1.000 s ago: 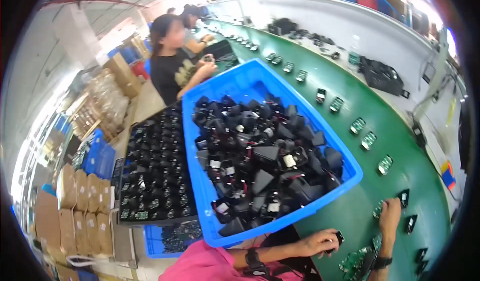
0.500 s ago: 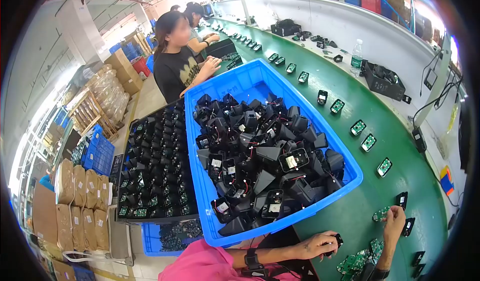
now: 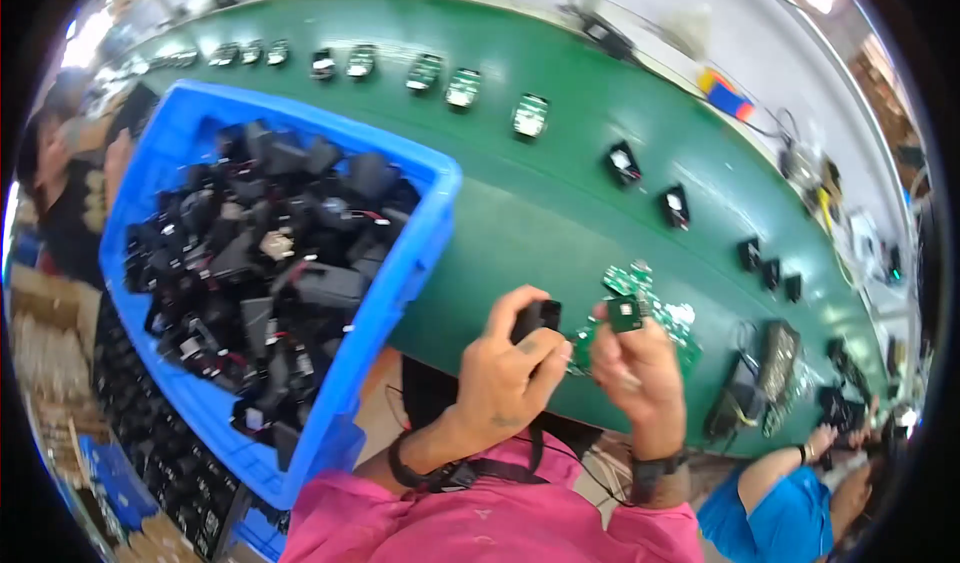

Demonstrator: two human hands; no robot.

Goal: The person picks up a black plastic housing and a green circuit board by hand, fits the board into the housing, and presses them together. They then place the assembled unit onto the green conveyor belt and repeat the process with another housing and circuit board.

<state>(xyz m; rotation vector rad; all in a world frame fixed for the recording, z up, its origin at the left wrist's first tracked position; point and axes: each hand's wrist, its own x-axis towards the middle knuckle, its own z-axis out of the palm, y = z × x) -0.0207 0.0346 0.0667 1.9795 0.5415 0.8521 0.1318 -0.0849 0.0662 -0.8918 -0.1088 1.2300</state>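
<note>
My left hand (image 3: 506,375) grips a small black plastic housing (image 3: 538,317) near the front edge of the green conveyor belt (image 3: 560,193). Beside it, my right hand (image 3: 632,361) pinches a small green circuit board (image 3: 626,313) between thumb and fingers. The two parts are close together but apart. Under my hands a pile of several green circuit boards (image 3: 660,308) lies on the belt. A big blue bin (image 3: 402,275) heaped with black housings and wires (image 3: 270,263) stands to the left of my hands.
A row of small black parts (image 3: 676,207) and green-faced parts (image 3: 462,89) runs along the belt. A person in a blue top (image 3: 790,498) works at lower right; another in black (image 3: 60,203) at left. Black trays of parts (image 3: 150,443) sit below the bin.
The view has swung to the right and down toward my hands. Both hands rose from the belt and came together, the right one now holding a circuit board.
</note>
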